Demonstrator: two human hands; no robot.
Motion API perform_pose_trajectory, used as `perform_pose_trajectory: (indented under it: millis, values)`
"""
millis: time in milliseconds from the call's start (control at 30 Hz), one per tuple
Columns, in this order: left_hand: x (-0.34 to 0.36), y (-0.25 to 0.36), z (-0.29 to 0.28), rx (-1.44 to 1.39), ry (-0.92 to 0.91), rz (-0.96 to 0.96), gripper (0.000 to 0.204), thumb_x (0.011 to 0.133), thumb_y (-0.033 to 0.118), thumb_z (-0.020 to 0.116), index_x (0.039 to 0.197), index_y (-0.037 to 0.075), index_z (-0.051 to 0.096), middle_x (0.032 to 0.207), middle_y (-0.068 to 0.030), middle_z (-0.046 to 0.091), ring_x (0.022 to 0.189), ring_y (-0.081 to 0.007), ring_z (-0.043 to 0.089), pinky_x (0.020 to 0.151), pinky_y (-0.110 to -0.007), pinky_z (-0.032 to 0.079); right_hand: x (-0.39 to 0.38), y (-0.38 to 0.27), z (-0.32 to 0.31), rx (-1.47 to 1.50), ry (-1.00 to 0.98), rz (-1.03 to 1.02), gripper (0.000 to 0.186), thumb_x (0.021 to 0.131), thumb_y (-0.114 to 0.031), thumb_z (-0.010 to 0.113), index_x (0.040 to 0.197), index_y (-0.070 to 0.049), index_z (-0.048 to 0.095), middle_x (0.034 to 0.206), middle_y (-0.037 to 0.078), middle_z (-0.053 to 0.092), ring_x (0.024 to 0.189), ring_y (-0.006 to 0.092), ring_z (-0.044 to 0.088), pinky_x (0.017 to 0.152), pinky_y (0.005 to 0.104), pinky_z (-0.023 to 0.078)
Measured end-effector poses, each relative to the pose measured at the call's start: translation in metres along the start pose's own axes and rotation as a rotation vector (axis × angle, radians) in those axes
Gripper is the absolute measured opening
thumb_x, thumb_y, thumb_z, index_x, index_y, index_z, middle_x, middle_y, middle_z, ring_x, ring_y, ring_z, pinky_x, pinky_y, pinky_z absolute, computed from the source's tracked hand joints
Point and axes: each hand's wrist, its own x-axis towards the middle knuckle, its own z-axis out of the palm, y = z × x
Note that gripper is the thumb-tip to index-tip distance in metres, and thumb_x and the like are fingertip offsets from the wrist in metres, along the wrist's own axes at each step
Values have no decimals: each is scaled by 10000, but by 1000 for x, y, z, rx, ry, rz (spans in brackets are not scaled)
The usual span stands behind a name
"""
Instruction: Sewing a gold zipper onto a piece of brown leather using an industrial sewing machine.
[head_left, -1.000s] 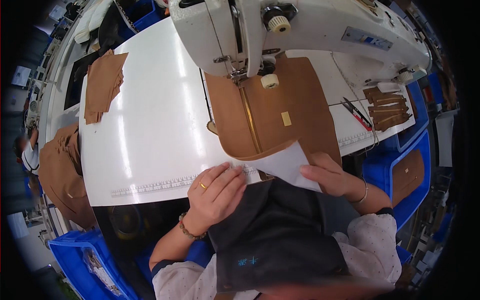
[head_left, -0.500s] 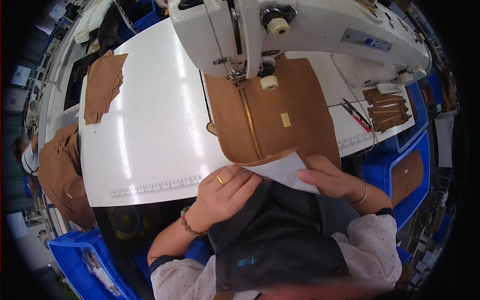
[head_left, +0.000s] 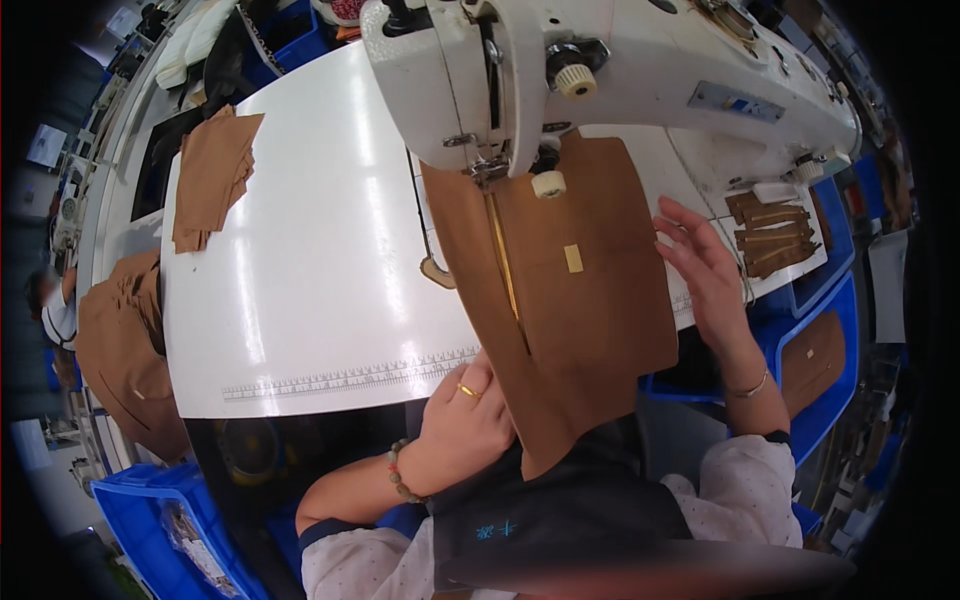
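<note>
A large brown leather panel (head_left: 590, 300) with a yellow zipper down its middle lies under the needle of the white sewing machine (head_left: 600, 70). Its lower end hangs over the table's front edge onto my dark apron. My left hand (head_left: 462, 422), with a gold ring and a bead bracelet, grips the panel's lower left edge at the table front, fingers curled under it. Beside the panel's right edge is my right hand (head_left: 703, 265), open with fingers spread, fingertips near the panel on the table.
On the white table (head_left: 300, 270) a stack of brown pieces (head_left: 210, 175) lies far left and brown strips (head_left: 768, 230) far right. A printed ruler (head_left: 350, 375) runs along the front edge. Blue bins (head_left: 815, 360) stand at right and lower left, with a brown heap (head_left: 120, 345) at left.
The white sheet both hands held at the panel's lower edge is out of sight. The panel now drapes over the table edge. My right hand rose to the panel's right side and opened.
</note>
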Motion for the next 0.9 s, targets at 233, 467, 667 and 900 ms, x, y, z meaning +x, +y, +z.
perform_pose_trajectory:
  millis: [233, 467, 667, 900]
  values:
    - [6, 9, -1, 65, -25, -32, 379, 836, 111, 659, 1191, -11, 714, 1227, -179, 679, 1203, -351, 649, 822, -365, 555, 9, 21, -50, 264, -449, 530, 390, 1035, -156, 563, 1374, 35, 566, 998, 98, 747, 383, 102, 507, 389, 261, 449]
    - [13, 11, -2, 31, -66, -13, 343, 838, 94, 625, 1141, -43, 706, 1192, -205, 684, 1261, -377, 620, 802, -355, 524, 3, 29, 26, -911, -327, -625, 327, 924, -146, 699, 1215, 4, 696, 1116, 119, 753, 853, 276, 735, 770, 404, 599]
    - [16, 15, -1, 86, -93, -13, 334, 858, 128, 598, 1130, -35, 704, 1133, -203, 706, 1201, -340, 625, 812, -334, 489, 28, 16, 47, -1017, -323, -734, 318, 921, -140, 697, 1206, 0, 701, 1125, 121, 751, 895, 290, 727, 805, 413, 589]
    - [13, 17, 6, 119, -75, -30, 370, 848, 144, 603, 1139, -63, 701, 1130, -206, 722, 1129, -311, 629, 817, -326, 485, 48, 15, 43, -1071, -308, -803, 307, 918, -134, 695, 1196, -3, 706, 1136, 122, 748, 944, 306, 717, 845, 422, 577]
